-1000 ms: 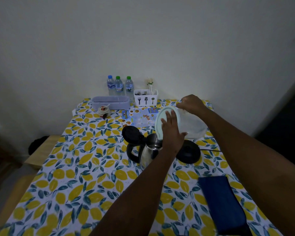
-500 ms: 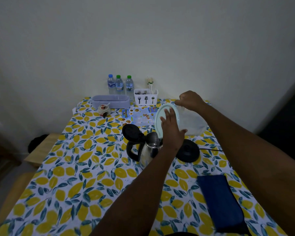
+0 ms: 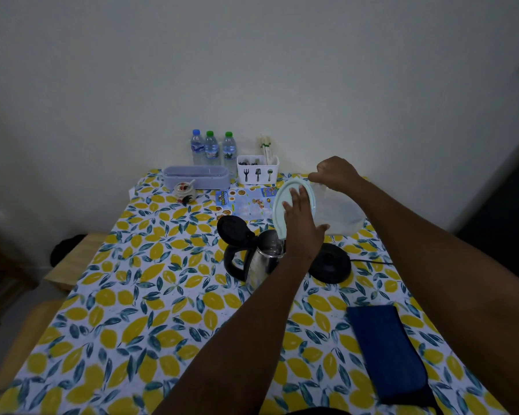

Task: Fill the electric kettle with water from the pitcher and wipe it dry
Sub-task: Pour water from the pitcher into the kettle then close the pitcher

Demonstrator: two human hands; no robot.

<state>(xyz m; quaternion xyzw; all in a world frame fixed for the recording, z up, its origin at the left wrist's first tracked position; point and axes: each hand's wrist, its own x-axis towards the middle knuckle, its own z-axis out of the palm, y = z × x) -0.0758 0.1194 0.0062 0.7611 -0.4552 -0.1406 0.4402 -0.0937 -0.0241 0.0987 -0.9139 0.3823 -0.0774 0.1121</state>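
Head view, centre of frame: electric kettle [image 3: 262, 259] standing on the desk [image 3: 138, 295], black lid [image 3: 232, 228] flipped back toward the left, mouth open. Just right of it, off the kettle, black base [image 3: 331, 263] with its cord running to the right edge. Above the mouth, clear pitcher [image 3: 336, 211] tipped over to the left, pale green lid [image 3: 282, 202] facing the kettle, lower rim just over the opening. Right hand [image 3: 334, 174] closed round the pitcher's upper edge, lifting its back end; left hand [image 3: 301, 227] spread flat against the lid, fingers [image 3: 297, 199] fanned, thumb out to the right. A thin stream seems to fall into the mouth, though too faint to be certain.

Best done slowly: raise the back end by degrees, keep the flat palm firm so the lid stays on, hold the spout edge centred over the opening. Likely risk: splash down the steel side. Blue cloth [image 3: 387, 353], lower right, lying ready for the wipe.
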